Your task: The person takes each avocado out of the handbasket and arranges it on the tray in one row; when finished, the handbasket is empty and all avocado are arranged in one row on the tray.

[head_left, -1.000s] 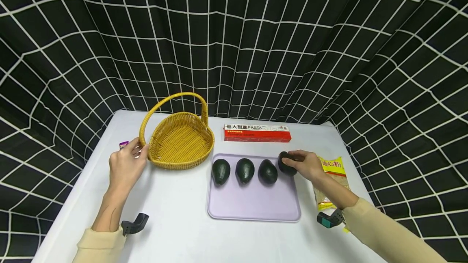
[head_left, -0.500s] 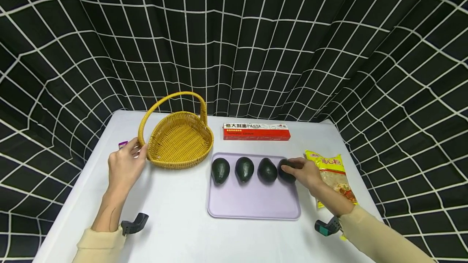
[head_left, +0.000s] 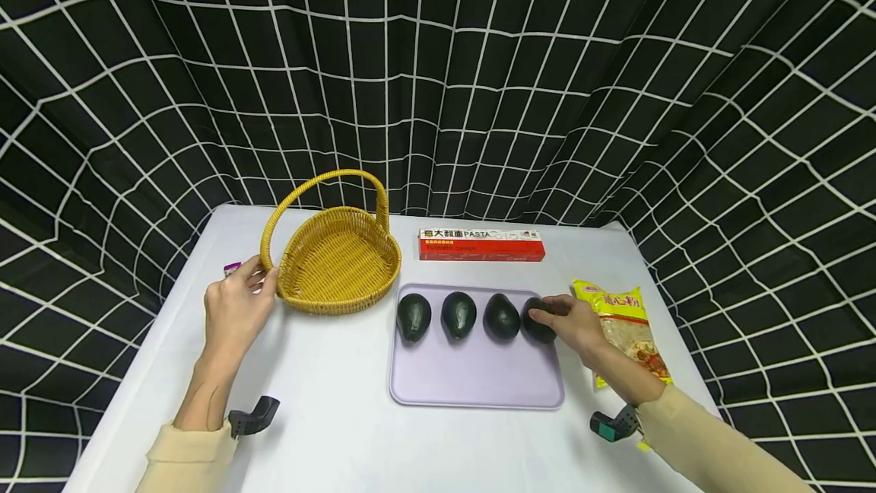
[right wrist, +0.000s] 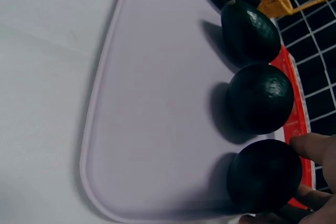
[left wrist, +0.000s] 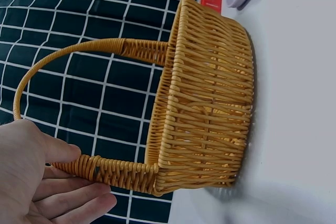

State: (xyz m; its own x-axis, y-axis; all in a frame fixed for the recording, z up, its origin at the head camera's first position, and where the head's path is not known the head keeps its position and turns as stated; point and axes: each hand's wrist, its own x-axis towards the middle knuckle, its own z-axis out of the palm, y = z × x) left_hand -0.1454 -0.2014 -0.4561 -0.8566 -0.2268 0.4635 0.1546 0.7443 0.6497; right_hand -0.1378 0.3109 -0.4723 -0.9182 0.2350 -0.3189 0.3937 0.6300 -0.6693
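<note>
My left hand [head_left: 236, 306] holds the upright handle [left wrist: 113, 173] of a yellow wicker basket [head_left: 338, 265] near its base, thumb on one side and fingers on the other. Nothing lies in the basket. To its right a pale purple tray [head_left: 472, 379] bears a row of dark green avocados along its far side. My right hand [head_left: 578, 322] grips the rightmost avocado [head_left: 537, 323] at the tray's far right corner, its fingers partly covering the fruit. Close to its left is another avocado [head_left: 502, 318]; further left lie a third avocado [head_left: 458, 316] and the leftmost avocado [head_left: 414, 318].
Behind the tray lies a red and white pasta box [head_left: 482, 246]. A yellow food packet [head_left: 626, 326] lies right of the tray, partly under the right forearm. A small purple packet [head_left: 232, 268] shows behind the left hand. Black gridded curtains surround the white table [head_left: 328, 409].
My right hand has brought the rightmost avocado slightly nearer, into line with the others on the tray. More of the yellow packet shows. The left hand and basket have stayed put.
</note>
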